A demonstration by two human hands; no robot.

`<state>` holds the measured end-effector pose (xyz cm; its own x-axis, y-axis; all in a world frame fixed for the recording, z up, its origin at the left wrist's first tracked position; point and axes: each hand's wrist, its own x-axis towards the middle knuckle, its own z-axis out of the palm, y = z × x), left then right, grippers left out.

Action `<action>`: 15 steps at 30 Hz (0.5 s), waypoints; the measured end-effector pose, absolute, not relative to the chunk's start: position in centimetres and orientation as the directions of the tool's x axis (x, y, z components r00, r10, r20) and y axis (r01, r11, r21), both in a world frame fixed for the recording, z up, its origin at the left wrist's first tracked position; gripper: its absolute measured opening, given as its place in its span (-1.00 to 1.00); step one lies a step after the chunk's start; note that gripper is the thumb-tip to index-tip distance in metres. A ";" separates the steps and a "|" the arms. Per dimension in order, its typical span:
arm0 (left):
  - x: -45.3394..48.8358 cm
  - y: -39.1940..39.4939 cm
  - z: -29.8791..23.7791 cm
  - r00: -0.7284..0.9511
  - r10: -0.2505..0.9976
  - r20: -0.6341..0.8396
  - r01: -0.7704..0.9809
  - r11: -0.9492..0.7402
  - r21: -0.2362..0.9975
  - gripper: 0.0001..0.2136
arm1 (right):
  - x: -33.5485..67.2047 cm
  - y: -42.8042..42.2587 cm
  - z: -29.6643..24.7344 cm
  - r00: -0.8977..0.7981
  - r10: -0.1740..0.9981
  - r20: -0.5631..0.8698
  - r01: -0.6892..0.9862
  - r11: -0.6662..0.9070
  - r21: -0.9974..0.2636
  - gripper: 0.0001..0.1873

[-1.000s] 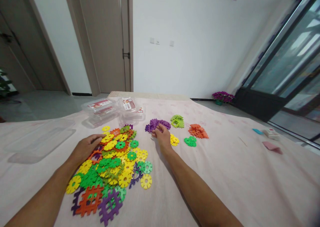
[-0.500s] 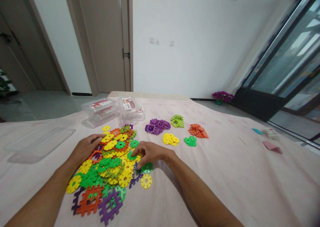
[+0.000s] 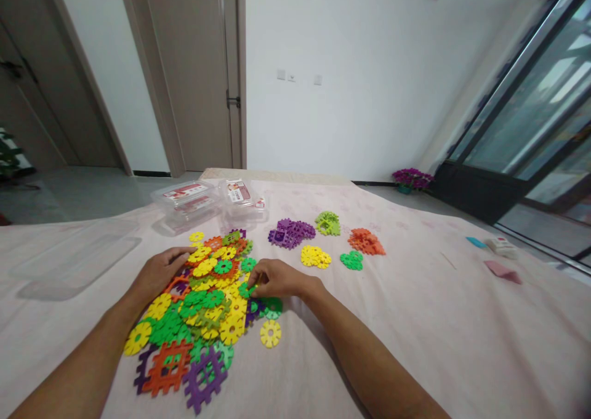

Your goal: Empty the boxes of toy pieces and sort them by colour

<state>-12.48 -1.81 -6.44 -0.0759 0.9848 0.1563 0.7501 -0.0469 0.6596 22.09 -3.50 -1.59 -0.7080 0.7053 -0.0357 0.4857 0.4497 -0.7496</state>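
i have the right hand (image 3: 279,279) at the right side of the mixed pile (image 3: 194,302), its fingers pinched on a green disc (image 3: 246,290). my left hand (image 3: 159,270) rests against the pile's far left side, fingers curled; i can't tell whether they grip anything. the pile lies near left on the pink cloth (image 3: 415,320). farther right sit small purple (image 3: 292,233), yellow (image 3: 316,257), lime, orange and green heaps; clear tubs (image 3: 184,197) stand far left.

Right hand (image 3: 276,277) now closed, disc (image 3: 244,290) apparently pinched
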 end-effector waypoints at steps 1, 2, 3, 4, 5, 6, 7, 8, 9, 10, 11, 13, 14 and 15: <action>-12.5 -1.8 -6.5 -0.077 0.984 0.158 0.748 -0.048 0.662 -0.50 | 22.1 -3.4 -1.7 -0.676 0.737 -0.025 0.494 0.427 -0.757 -0.81; -12.5 -1.8 -6.5 -0.080 0.984 0.162 0.746 -0.049 0.665 -0.51 | 22.1 -3.3 -1.9 -0.636 0.772 -0.006 0.503 0.409 -0.761 -0.81; -12.5 -1.8 -6.5 -0.081 0.983 0.166 0.743 -0.052 0.667 -0.51 | 22.1 -3.2 -2.1 -0.597 0.802 0.018 0.510 0.397 -0.763 -0.81; -12.4 -1.8 -6.4 -0.082 0.982 0.170 0.741 -0.054 0.669 -0.51 | 22.2 -3.1 -2.2 -0.572 0.819 0.039 0.510 0.393 -0.766 -0.81; -12.4 -1.8 -6.4 -0.084 0.981 0.173 0.740 -0.055 0.670 -0.52 | 22.3 -3.0 -2.3 -0.567 0.822 0.053 0.503 0.396 -0.768 -0.80; -12.4 -1.8 -6.4 -0.086 0.981 0.175 0.740 -0.055 0.670 -0.52 | 22.5 -2.9 -2.3 -0.587 0.808 0.057 0.492 0.411 -0.767 -0.77; -12.3 -1.8 -6.3 -0.086 0.981 0.175 0.740 -0.054 0.670 -0.52 | 22.6 -2.9 -2.2 -0.630 0.775 0.051 0.480 0.440 -0.759 -0.72; -12.3 -1.8 -6.3 -0.086 0.981 0.171 0.742 -0.051 0.669 -0.52 | 22.7 -2.9 -2.0 -0.686 0.726 0.044 0.467 0.486 -0.739 -0.67; -12.4 -1.8 -6.3 -0.088 0.982 0.168 0.744 -0.047 0.667 -0.52 | 22.8 -3.0 -1.8 -0.742 0.669 0.041 0.452 0.545 -0.705 -0.61; -12.4 -1.8 -6.3 -0.088 0.983 0.164 0.745 -0.045 0.666 -0.52 | 22.9 -3.1 -1.5 -0.789 0.613 0.044 0.435 0.608 -0.664 -0.56; -12.5 -1.8 -6.4 -0.086 0.983 0.162 0.745 -0.044 0.666 -0.52 | 22.9 -3.2 -1.3 -0.821 0.568 0.055 0.417 0.663 -0.621 -0.51; -12.6 -1.7 -6.5 -0.085 0.983 0.160 0.747 -0.043 0.664 -0.52 | 22.8 -3.3 -1.0 -0.848 0.524 0.084 0.393 0.728 -0.562 -0.48; -12.6 -1.7 -6.6 -0.083 0.983 0.162 0.748 -0.046 0.662 -0.52 | 22.8 -3.3 -1.0 -0.847 0.522 0.098 0.390 0.737 -0.552 -0.52; -12.7 -1.7 -6.6 -0.081 0.983 0.165 0.750 -0.049 0.659 -0.52 | 22.7 -3.3 -1.1 -0.845 0.524 0.107 0.386 0.736 -0.556 -0.57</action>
<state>-12.68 -1.72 -6.59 -0.0806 0.9830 0.1651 0.7501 -0.0493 0.6595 22.75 -3.29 -1.10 -0.8451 0.5239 0.1068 0.3859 0.7359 -0.5563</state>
